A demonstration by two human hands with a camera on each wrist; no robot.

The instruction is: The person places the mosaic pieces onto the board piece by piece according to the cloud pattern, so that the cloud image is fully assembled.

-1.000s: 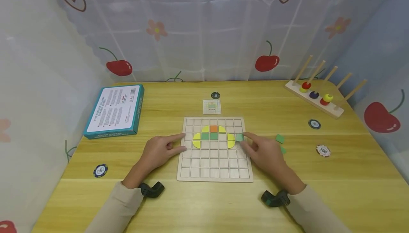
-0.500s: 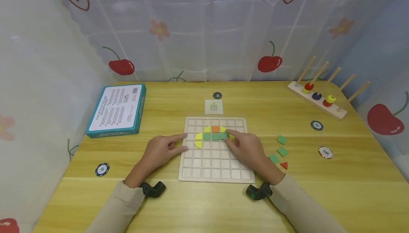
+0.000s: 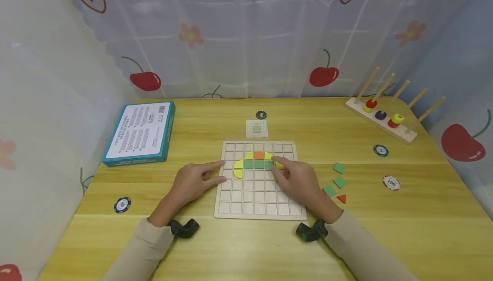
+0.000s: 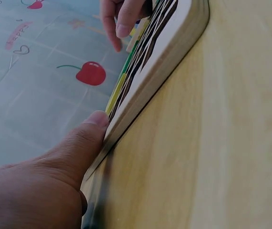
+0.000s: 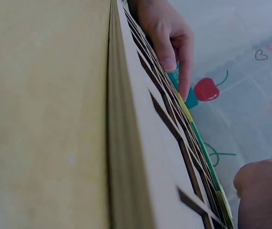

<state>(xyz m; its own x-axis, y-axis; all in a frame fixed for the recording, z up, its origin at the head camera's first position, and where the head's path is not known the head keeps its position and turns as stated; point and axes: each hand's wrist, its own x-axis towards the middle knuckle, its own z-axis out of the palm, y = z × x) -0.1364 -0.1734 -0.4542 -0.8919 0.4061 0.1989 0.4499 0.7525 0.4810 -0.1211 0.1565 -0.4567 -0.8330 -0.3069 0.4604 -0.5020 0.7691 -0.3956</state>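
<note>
In the head view, a wooden grid board (image 3: pixel 248 197) lies flat on the table. My left hand (image 3: pixel 188 183) rests its spread forefinger and thumb against the board's left edge; the left wrist view has its thumb (image 4: pixel 95 121) at the rim. My right hand (image 3: pixel 302 182) pinches a green square tile (image 3: pixel 268 164), which lies in line with two other green squares (image 3: pixel 254 164) on the board. An orange square (image 3: pixel 259 155) sits above them. Yellow curved tiles (image 3: pixel 239 169) lie to the left, while those on the right are partly hidden by my right hand.
Loose green squares (image 3: pixel 340 182) and a red triangle (image 3: pixel 342 198) lie right of the board. Behind it are a pattern card (image 3: pixel 256 129) and a black chip (image 3: pixel 261 115). A teal box (image 3: pixel 139 133) stands left, a peg stand (image 3: pixel 396 130) far right. More chips (image 3: pixel 391 182) lie around.
My right hand has moved left across the board, bringing the green square from near the right edge to beside the other two greens. My left hand has stayed at the edge.
</note>
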